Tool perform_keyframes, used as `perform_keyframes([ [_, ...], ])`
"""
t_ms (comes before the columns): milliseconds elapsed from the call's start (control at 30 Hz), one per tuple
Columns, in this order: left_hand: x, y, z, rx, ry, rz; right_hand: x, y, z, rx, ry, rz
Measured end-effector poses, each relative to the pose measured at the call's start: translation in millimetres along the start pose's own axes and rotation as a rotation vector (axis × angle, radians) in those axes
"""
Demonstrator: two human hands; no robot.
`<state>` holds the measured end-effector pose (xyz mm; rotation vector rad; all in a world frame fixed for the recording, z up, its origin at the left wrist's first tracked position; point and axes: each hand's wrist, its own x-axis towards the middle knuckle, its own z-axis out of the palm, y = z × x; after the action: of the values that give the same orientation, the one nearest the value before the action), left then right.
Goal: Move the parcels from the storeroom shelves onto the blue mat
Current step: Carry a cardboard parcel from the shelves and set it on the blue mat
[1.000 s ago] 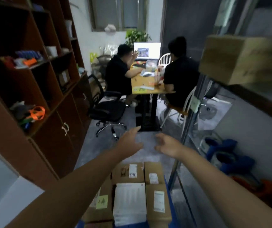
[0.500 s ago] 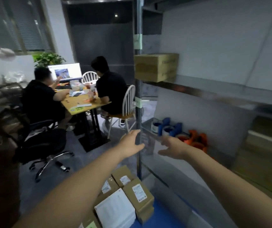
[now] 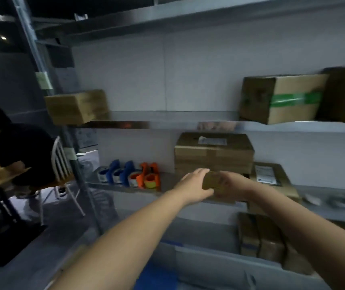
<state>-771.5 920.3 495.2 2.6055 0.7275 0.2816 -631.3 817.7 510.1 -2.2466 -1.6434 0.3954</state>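
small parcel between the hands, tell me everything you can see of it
The small parcel looks like plain brown cardboard, blurred, with no label readable. Only its left end and a strip of its top show. The left hand grips that end, and the right hand wraps over the other side. It sits level at the front of the lower shelf, just before the larger box. Whether it rests on the shelf or is lifted cannot be told.

A small brown parcel (image 3: 210, 181) is at the middle shelf's (image 3: 123, 187) front edge, gripped between the left hand (image 3: 194, 186) and right hand (image 3: 231, 185). A larger brown parcel (image 3: 213, 153) stands just behind it.
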Motion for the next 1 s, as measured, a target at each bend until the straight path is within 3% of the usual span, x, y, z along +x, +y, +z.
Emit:
perform_keyframes([
  [267, 26, 194, 146, -0.029, -0.217, 0.223, -208, 194, -36, 0.083, 0.040, 0.353],
  [600, 30, 429, 327, -0.141, -0.458, 0.534, -456, 377, -57, 0.189, 0.304, 0.878],
  [800, 52, 515, 413, -0.122, -0.577, 0.620, -538, 456, -64, 0.277, 0.440, 1.043],
  [1000, 111, 587, 488, -0.140, -0.658, 0.612, -557, 555, -83, 0.274, 0.434, 1.159],
])
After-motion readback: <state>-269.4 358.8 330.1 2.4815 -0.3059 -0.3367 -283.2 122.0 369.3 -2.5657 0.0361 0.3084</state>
